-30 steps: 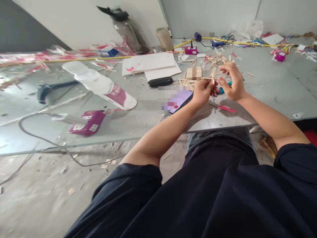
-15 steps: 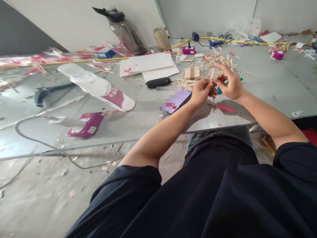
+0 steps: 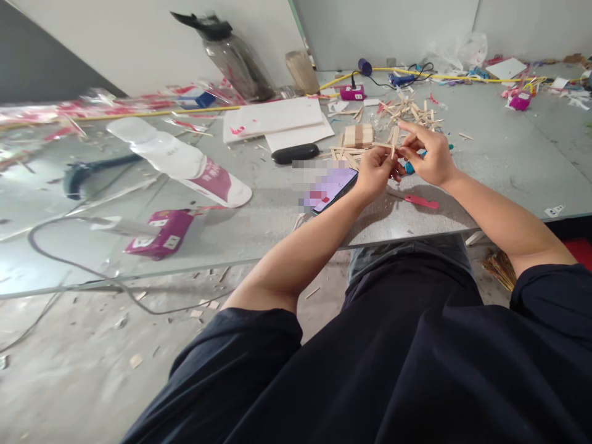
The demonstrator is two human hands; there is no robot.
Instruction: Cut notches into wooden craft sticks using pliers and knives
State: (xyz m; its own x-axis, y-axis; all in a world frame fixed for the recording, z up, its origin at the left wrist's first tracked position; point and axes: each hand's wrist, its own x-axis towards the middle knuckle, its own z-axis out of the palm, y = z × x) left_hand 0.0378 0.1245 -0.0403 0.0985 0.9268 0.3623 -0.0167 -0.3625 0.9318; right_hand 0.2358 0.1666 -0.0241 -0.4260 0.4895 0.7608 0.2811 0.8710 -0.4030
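Note:
My left hand [image 3: 375, 169] is closed in a pinch on a small wooden craft stick [image 3: 393, 150] held above the table. Close by on the right, my right hand [image 3: 430, 157] has its thumb and fingertips drawn together at the same piece, the index finger raised; the exact contact is partly hidden. A blue-green tool [image 3: 409, 167] shows partly behind the right fingers. Below the hands lies a pink-handled craft knife [image 3: 421, 201]. Loose craft sticks [image 3: 345, 154] and a banded bundle of sticks [image 3: 359, 135] lie just beyond my left hand.
A phone [image 3: 330, 187] and a black case [image 3: 295, 153] lie left of my hands. Further left are a white bottle [image 3: 185, 163] and a purple power socket [image 3: 160, 234] with a grey cable. White boards [image 3: 277, 120] and a dark water bottle [image 3: 240, 65] are behind.
The small stick between my hands has tilted slightly and shifted a little left and down. My right fingertips have shifted slightly; both arms stay nearly in place.

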